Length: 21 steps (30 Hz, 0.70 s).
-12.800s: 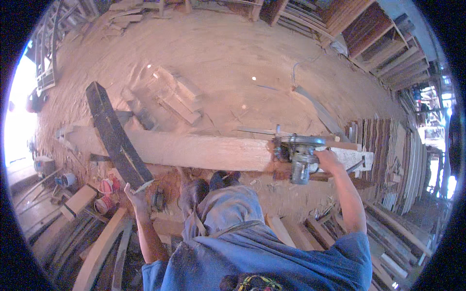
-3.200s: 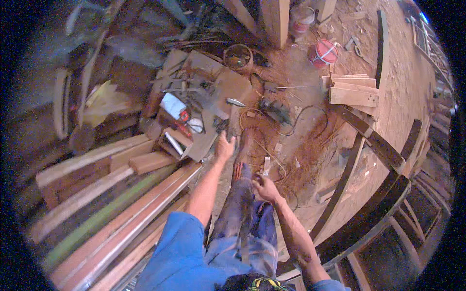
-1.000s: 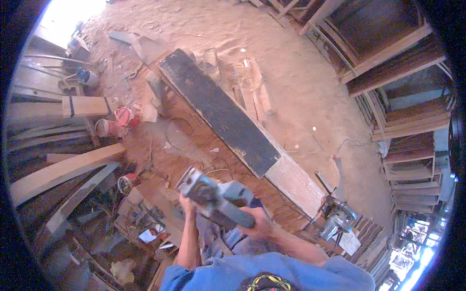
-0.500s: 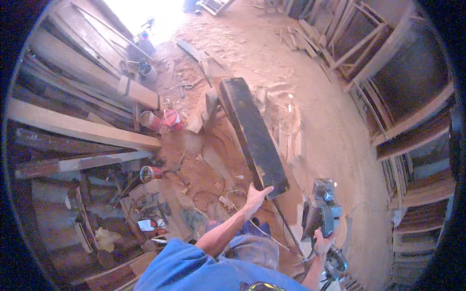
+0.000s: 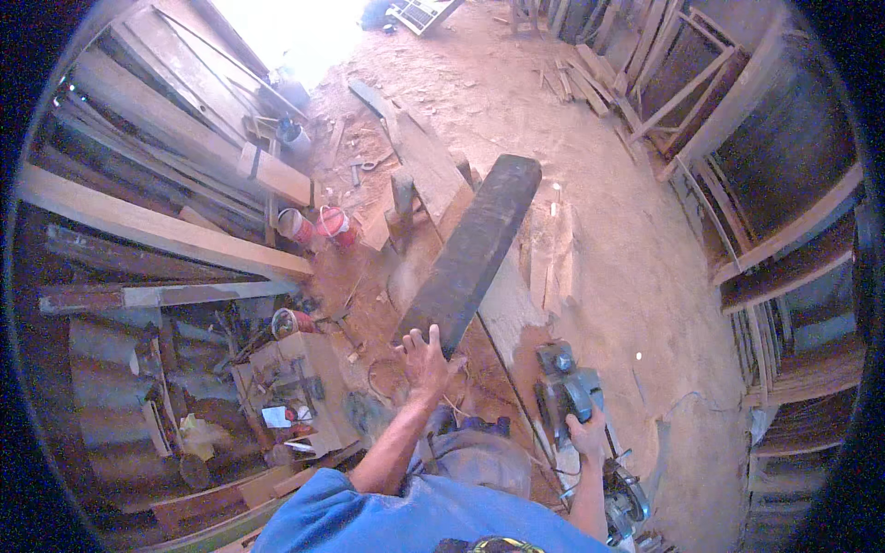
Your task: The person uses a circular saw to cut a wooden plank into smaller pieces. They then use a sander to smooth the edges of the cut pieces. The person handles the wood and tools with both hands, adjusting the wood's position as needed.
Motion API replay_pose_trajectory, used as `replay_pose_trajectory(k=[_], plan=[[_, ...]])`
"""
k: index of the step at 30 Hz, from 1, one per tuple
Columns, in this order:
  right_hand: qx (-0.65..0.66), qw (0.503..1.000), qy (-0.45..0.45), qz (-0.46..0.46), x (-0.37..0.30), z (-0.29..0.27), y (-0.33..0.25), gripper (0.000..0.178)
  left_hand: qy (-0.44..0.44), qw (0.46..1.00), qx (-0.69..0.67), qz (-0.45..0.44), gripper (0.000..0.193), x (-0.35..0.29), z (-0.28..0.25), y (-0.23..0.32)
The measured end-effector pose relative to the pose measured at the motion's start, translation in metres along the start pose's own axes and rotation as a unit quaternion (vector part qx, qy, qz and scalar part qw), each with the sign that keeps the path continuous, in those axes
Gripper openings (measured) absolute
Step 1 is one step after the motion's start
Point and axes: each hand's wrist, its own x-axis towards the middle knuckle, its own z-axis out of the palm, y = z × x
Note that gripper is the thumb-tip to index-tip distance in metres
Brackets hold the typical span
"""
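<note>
A thick dark wooden beam (image 5: 475,244) lies aslant across a long pale plank (image 5: 507,295) on the low work stand, its far end pointing up and to the right. At the beam's near end is my left hand (image 5: 426,364), its fingers spread and touching or almost touching the wood. My right hand (image 5: 585,431) is wrapped round the handle of a teal and black power tool that looks like an electric planer (image 5: 564,382). The planer is by the plank's near right part; whether it rests on the wood I cannot tell.
Red buckets (image 5: 336,225) and stacked timber (image 5: 166,221) line the left side. A cluttered low surface with tools (image 5: 286,405) is at lower left. Wooden frames and boards (image 5: 784,184) lean along the right. Another machine (image 5: 627,498) stands near my right forearm. Sawdust covers the floor.
The dark beam has swung clockwise, its far end going right and its near end left. My left hand moved left and its fingers spread. My right hand brought the planer left towards the plank.
</note>
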Motion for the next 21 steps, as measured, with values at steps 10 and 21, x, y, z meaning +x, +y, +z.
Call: replay_pose_trajectory(k=[10, 21], plan=[[0.001, 0.998, 0.015, -0.059, 0.007, 0.0, 0.001, 0.048, -0.318, 0.935, -0.141, -0.071, 0.136, 0.117, -0.003, -0.028], [-0.017, 0.999, -0.02, -0.042, 0.01, -0.005, 0.008, 0.055, -0.184, 0.98, -0.028, -0.068, 0.141, 0.042, 0.014, 0.028]])
